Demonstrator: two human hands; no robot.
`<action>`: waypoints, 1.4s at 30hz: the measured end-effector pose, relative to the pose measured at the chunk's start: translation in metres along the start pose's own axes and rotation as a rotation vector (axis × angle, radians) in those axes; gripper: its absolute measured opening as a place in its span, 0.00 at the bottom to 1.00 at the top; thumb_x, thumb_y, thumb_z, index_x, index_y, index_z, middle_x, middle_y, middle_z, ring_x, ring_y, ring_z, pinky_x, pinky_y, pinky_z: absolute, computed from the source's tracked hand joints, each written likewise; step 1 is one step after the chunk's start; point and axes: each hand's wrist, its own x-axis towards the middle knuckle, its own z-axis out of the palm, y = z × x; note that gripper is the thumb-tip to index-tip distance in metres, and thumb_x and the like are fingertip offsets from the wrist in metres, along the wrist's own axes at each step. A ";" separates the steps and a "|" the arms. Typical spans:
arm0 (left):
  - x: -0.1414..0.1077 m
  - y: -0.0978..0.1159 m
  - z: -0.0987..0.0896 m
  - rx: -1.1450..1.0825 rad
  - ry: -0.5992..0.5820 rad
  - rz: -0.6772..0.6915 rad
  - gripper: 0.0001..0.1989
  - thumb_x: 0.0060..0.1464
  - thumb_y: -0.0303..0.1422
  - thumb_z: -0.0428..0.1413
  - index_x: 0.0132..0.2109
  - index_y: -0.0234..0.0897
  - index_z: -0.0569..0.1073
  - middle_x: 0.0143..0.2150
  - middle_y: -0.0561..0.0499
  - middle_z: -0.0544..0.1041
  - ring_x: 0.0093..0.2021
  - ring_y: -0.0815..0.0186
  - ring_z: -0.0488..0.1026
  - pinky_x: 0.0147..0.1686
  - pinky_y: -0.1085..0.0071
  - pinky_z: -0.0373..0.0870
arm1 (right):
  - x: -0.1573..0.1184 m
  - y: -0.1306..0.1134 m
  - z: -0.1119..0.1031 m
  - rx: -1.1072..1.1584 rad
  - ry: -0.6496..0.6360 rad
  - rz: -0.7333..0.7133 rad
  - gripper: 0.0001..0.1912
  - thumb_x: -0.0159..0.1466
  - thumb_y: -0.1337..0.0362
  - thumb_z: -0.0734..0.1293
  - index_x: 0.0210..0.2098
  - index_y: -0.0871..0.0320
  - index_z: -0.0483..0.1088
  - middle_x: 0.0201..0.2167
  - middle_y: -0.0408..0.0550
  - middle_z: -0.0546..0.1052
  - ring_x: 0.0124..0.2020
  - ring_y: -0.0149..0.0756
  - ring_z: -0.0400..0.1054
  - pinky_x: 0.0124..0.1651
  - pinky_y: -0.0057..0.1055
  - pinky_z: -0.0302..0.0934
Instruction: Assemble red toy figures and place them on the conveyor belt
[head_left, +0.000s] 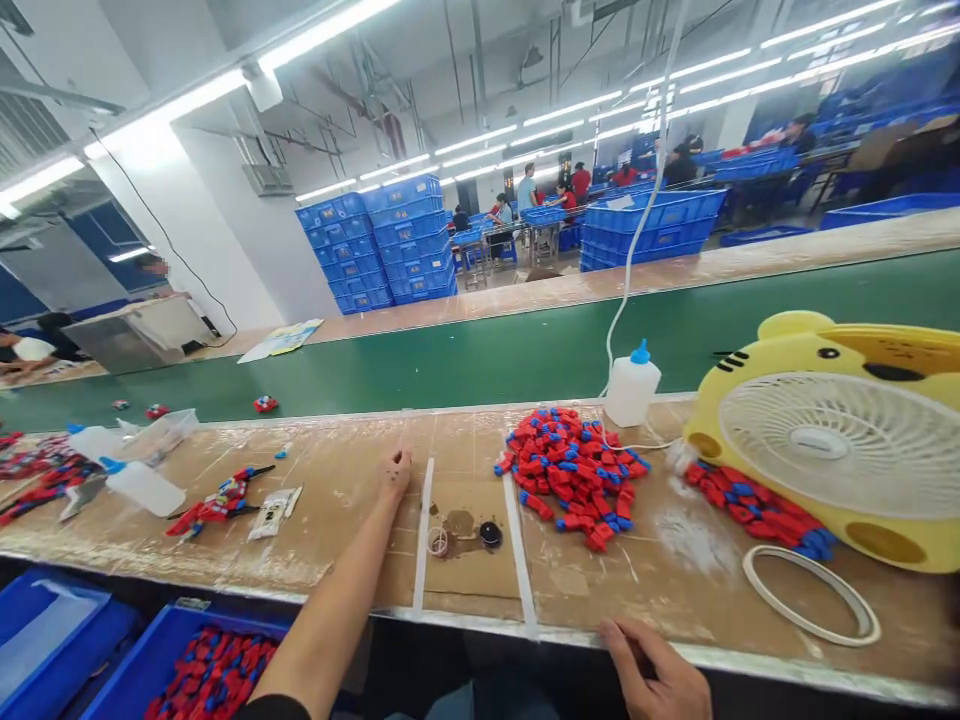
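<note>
My left hand (396,472) reaches forward over the cardboard-covered bench, close to its far edge. Its fingers are curled in, and whatever they may hold is hidden. Resting at the front edge, my right hand (656,672) has its fingers loosely extended and holds nothing visible. Between the hands lies a taped cardboard square (472,582) with a dark wet stain. On it stand a small round black container (490,535) and a small clear round cup (438,542). A heap of red and blue plastic pieces (566,470) lies right of the square.
A green conveyor belt (450,355) runs behind the bench. At right are a yellow fan (817,440), a tape ring (810,595) and a white bottle (632,388). Leftward lie another bottle (146,487) and red assembled parts (221,502). Below, a blue bin (124,690) holds red pieces.
</note>
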 end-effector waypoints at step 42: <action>-0.008 -0.009 -0.008 -0.264 -0.065 -0.051 0.23 0.56 0.48 0.51 0.22 0.36 0.61 0.22 0.55 0.56 0.25 0.69 0.56 0.27 0.72 0.51 | 0.136 -0.037 0.018 -0.723 -0.229 -0.902 0.18 0.74 0.60 0.58 0.41 0.58 0.78 0.32 0.48 0.74 0.35 0.38 0.64 0.41 0.35 0.58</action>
